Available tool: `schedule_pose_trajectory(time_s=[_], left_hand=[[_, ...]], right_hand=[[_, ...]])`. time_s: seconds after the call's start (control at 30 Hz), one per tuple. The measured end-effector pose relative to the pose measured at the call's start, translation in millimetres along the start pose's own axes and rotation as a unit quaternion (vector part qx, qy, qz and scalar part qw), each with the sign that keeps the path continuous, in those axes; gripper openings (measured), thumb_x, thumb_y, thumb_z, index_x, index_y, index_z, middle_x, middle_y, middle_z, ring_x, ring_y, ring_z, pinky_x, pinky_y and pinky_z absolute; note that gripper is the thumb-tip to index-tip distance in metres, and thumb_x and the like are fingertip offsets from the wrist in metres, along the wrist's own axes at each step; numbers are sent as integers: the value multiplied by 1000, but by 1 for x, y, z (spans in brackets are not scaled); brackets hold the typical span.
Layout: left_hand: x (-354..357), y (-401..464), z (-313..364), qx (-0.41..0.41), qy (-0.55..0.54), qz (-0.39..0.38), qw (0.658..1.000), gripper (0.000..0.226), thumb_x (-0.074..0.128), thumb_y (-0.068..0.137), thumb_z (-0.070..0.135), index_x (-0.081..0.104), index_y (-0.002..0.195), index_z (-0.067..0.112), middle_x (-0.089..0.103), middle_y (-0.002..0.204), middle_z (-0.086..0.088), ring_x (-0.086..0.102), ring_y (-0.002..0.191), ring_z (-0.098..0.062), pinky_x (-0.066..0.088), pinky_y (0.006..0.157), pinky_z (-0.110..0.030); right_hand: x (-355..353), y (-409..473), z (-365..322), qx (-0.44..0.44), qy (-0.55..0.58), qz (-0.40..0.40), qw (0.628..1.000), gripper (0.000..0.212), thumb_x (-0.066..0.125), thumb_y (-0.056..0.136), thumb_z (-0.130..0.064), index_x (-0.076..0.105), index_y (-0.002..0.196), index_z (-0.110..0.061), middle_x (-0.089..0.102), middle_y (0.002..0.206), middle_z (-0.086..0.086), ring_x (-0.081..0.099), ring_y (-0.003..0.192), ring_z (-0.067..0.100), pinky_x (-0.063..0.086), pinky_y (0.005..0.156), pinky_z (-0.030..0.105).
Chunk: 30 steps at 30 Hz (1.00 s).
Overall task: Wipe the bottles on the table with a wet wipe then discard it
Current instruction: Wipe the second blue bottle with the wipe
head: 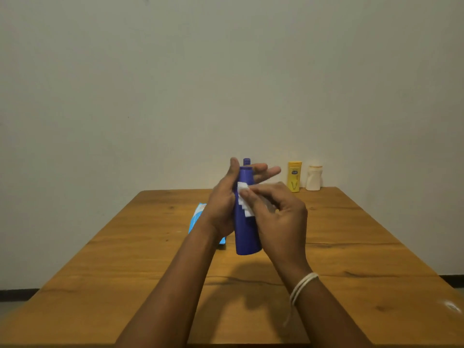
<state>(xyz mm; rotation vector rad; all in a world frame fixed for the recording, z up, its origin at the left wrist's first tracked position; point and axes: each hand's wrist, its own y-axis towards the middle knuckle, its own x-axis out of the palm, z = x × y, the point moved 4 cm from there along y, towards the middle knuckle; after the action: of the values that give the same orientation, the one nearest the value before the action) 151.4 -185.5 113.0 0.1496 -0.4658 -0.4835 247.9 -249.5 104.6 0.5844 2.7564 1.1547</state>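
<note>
You are in the wiping step. Your left hand (223, 204) holds the blue bottle (247, 234) upright above the table (351, 247) at frame centre, thumb up along one side, fingers extended behind the neck. Your right hand (278, 217) pinches the folded wet wipe (244, 199) against the bottle's upper body. At the far edge, right of centre, the yellow bottle (294, 176) and white bottle (313, 178) stand untouched; a purple cap (246, 161) shows behind your fingers. The wipe pack (197, 217) lies left of centre. Next, likely draw the wipe downward, rotating the bottle to cover all sides.
</note>
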Motion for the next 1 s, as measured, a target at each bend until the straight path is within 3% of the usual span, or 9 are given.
schedule_pose_trajectory(time_s=[0.17, 0.33, 0.43, 0.53, 0.63, 0.7, 0.77, 0.87, 1.0], left_hand=[[-3, -4, -4, 13, 67, 43, 997, 60, 43, 96, 59, 65, 120, 9, 76, 97, -9, 74, 88, -21, 61, 72, -32], [-8, 1, 9, 45, -82, 10, 996, 61, 28, 103, 61, 59, 122, 12, 63, 142, -14, 63, 127, -36, 54, 102, -49], [-10, 0, 4, 29, -153, -16, 988, 59, 27, 104, 62, 64, 101, 15, 67, 134, -15, 66, 122, -34, 54, 100, -51], [-4, 2, 3, 28, -140, -16, 990, 61, 27, 105, 61, 65, 95, 14, 71, 128, -15, 66, 122, -31, 56, 102, -45], [-6, 9, 20, 98, -174, 47, 979, 56, 27, 106, 60, 58, 95, 14, 75, 117, -14, 69, 117, -32, 51, 105, -50], [-14, 13, 32, 162, -204, 114, 959, 54, 27, 106, 58, 56, 95, 14, 77, 105, -13, 72, 110, -33, 49, 107, -54], [-20, 17, 33, 208, -208, 195, 936, 51, 28, 107, 56, 54, 99, 13, 78, 93, -12, 75, 102, -32, 52, 104, -54], [-19, 18, 24, 247, -171, 289, 909, 45, 31, 107, 53, 52, 107, 14, 77, 82, -10, 78, 92, -29, 58, 97, -48], [-24, 15, 23, 296, -127, 323, 890, 42, 32, 108, 51, 53, 108, 14, 76, 78, -8, 78, 92, -30, 61, 93, -43]], right_hand=[[2, 25, -22, -57, -47, 50, 996, 17, 74, 90, -21, 75, 103, -10, 73, 96, -2, 67, 88, 6, 53, 77, 11], [4, -5, -2, -69, -55, -49, 995, 26, 73, 87, -28, 74, 106, -10, 72, 99, -2, 66, 93, 8, 54, 77, 15], [-3, -2, 13, 31, 7, -38, 999, 25, 73, 87, -32, 74, 105, -14, 73, 97, -6, 68, 91, 9, 58, 70, 21], [-1, 17, 6, 41, 21, -22, 999, 22, 72, 89, -31, 76, 105, -16, 75, 95, -6, 70, 87, 10, 60, 68, 25], [0, 19, 3, 20, 20, -46, 999, 23, 74, 88, -28, 76, 107, -15, 75, 96, -6, 69, 90, 9, 55, 66, 15], [-7, 14, 16, 93, 62, -26, 993, 21, 75, 88, -30, 77, 106, -21, 76, 93, -10, 69, 92, 6, 56, 67, 18], [-10, 5, 29, 196, 150, 21, 969, 13, 74, 87, -28, 77, 99, -26, 76, 91, -12, 69, 93, 7, 58, 70, 24], [-3, -7, 34, 333, 306, 110, 885, 6, 75, 85, -23, 78, 90, -24, 76, 89, -6, 70, 92, 13, 56, 65, 24], [10, -27, 35, 377, 334, 127, 854, 2, 78, 79, -27, 79, 78, -27, 78, 86, -4, 75, 86, 15, 57, 58, 23]])
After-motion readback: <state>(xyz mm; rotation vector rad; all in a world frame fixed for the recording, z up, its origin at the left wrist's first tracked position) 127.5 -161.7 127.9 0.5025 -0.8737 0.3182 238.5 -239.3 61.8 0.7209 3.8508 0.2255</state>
